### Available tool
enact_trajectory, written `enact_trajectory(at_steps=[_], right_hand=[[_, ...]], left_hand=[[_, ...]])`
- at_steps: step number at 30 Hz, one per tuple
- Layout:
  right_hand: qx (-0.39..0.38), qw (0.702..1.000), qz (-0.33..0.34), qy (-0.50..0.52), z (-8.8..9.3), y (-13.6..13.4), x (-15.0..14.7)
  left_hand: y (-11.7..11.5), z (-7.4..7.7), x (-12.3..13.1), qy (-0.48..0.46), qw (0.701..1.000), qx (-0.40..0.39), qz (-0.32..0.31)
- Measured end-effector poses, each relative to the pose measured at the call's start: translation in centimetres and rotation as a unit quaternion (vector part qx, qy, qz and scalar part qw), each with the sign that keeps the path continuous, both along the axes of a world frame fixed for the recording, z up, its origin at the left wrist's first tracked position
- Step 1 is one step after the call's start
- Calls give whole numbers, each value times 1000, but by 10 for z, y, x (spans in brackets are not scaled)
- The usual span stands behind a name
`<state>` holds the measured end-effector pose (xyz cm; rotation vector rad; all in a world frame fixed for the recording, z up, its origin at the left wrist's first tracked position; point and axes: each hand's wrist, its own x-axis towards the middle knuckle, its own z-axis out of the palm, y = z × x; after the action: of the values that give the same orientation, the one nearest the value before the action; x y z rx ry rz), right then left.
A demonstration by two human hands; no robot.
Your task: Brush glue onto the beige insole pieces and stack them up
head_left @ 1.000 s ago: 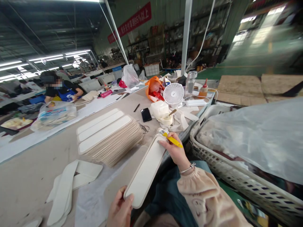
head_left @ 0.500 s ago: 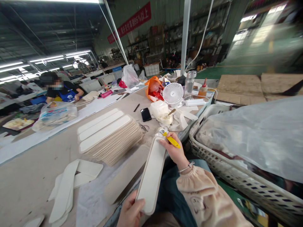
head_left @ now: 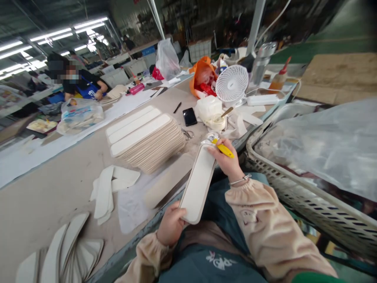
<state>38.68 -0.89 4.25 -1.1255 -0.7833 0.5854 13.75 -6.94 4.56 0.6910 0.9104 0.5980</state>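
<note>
A long, pale, round-cornered panel (head_left: 198, 186) slants over the table's front edge above my lap. My left hand (head_left: 171, 224) is closed on its near end, thumb on top. At the far end, my right hand (head_left: 229, 162) is closed around a small yellow-handled tool (head_left: 225, 149), its thumb and fingers also at the panel's edge. The tool's head meets a crumpled, shiny clear wrap (head_left: 209, 138) just beyond the panel, so its exact kind is hidden. Left of the panel lies a beige strip (head_left: 169, 181). Behind that stands a tall stack of similar panels (head_left: 150, 143).
Loose white pieces (head_left: 104, 192) and fanned panels (head_left: 67, 251) lie at left. Scissors (head_left: 187, 134), a phone (head_left: 189, 116), a white fan (head_left: 232, 83) and a glue bottle (head_left: 278, 78) are further back. A plastic basket (head_left: 297, 188) stands at right. Another person (head_left: 85, 84) works across the table.
My view has tilted down and turned slightly left, so the fanned panels and my apron now show. Both hands keep their hold on the panel and tool.
</note>
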Motion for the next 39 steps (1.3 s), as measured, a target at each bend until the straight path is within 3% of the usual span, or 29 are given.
enact_trajectory(at_steps=[6,11,19,26,31,39], right_hand=[[-13,999,27,15,-5,2,-1],[-36,998,33,37,-3,1,-3],[-28,992,108,52,1,-5,-11],[-28,996,67,57,-10,-2,-10],[-28,997,52,57,-13,1,-11],[-18,995,31,88,-8,2,-9]], left_hand=[[2,-1,2,-20,998,-57,-18],[-2,-6,4,57,997,1,-45],[-4,-13,3,97,993,61,-19],[-6,-15,-1,167,979,118,-19],[-7,-11,1,156,984,88,-16],[-13,-8,4,79,997,-23,-10]])
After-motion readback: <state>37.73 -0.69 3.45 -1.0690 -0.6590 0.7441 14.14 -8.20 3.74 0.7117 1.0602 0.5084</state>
